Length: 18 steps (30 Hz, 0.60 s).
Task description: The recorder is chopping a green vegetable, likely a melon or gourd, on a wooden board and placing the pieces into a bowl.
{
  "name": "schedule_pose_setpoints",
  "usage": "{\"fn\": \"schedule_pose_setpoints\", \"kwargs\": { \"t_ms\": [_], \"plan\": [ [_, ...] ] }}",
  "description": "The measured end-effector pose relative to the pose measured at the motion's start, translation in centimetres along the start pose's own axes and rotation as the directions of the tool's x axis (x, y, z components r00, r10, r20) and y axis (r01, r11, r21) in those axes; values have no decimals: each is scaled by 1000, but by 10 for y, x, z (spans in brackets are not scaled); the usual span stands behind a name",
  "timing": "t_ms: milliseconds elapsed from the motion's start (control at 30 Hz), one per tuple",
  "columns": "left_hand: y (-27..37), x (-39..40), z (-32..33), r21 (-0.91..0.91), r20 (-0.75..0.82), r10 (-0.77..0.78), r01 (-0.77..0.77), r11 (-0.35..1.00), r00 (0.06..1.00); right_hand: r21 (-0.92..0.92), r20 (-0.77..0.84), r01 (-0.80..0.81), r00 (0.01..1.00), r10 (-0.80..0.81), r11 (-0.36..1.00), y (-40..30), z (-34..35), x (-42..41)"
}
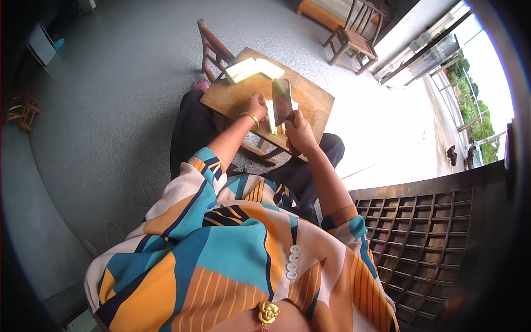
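Note:
In my right hand (pixel 300 133) is a cleaver (pixel 282 101), held by its handle with the broad blade over a small wooden table (pixel 309 87). Pale green-edged vegetable strips (pixel 271 118) lie beneath and beside the blade. My left hand (pixel 258 108) rests at the left side of these strips, its fingertips close to them; whether it grips one I cannot tell. Larger pale pieces with green rind (pixel 242 70) lie at the table's far edge, two of them meeting at an angle. The cleaver hides part of the strips.
A wooden chair's back (pixel 215 47) rises at the table's far left corner. Another wooden chair (pixel 352 41) stands farther off, near a doorway. My knees flank the table. A dark lattice panel (pixel 419 240) is at the lower right.

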<state>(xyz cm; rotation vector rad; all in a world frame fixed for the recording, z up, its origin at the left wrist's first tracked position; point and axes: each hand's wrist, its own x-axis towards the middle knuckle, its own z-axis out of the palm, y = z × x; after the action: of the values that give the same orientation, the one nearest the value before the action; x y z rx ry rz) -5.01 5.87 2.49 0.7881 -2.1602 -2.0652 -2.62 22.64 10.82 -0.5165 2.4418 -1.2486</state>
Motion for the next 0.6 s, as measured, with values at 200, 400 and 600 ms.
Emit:
{"fn": "schedule_pose_setpoints", "kwargs": {
  "t_ms": [200,400,600],
  "plan": [
    [-11,7,-10,-31,-7,72,-72,997,997,257,50,-64,997,53,964,-2,-28,-5],
    [7,0,-8,45,41,79,-81,996,996,288,39,-55,998,45,956,36,-29,-7],
    [13,4,-9,331,-30,110,-94,939,993,208,34,-45,999,39,977,33,-24,-19]
  ]
}}
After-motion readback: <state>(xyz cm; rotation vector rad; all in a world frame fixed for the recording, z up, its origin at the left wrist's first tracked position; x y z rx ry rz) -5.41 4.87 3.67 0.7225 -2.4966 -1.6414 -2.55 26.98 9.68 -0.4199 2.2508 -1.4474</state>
